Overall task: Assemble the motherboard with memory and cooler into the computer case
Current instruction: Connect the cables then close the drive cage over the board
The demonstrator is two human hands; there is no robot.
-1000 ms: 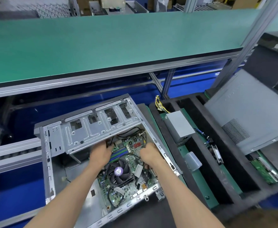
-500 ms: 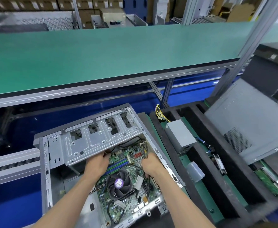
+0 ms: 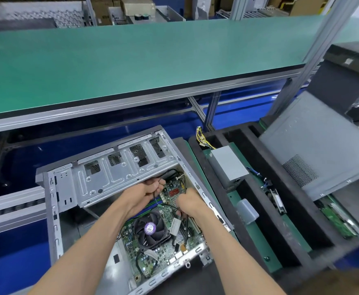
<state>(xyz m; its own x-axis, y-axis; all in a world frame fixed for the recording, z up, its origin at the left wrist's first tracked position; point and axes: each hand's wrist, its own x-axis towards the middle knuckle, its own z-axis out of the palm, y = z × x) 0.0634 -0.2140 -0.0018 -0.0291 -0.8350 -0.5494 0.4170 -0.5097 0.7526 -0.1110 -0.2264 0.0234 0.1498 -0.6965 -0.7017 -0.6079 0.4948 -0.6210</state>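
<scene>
an open grey computer case (image 3: 63,211) lies on its side on the worktop (image 3: 14,262), seen from above. the green motherboard (image 3: 163,248) already sits inside it, with its black cooler fan (image 3: 150,228) on top and memory sticks (image 3: 153,206) partly hidden under the left forearm. both hands reach in near the far edge of the board, just beside the metal drive cage (image 3: 119,177). the left hand (image 3: 146,193) is curled around a thin black cable (image 3: 168,172); the right hand (image 3: 190,202) has its fingers closed, apparently pinching a lead, though what it holds is hidden. the step looks like cable routing or plugging in. next, the connector likely needs lining up with its header and pressing home gently.
</scene>
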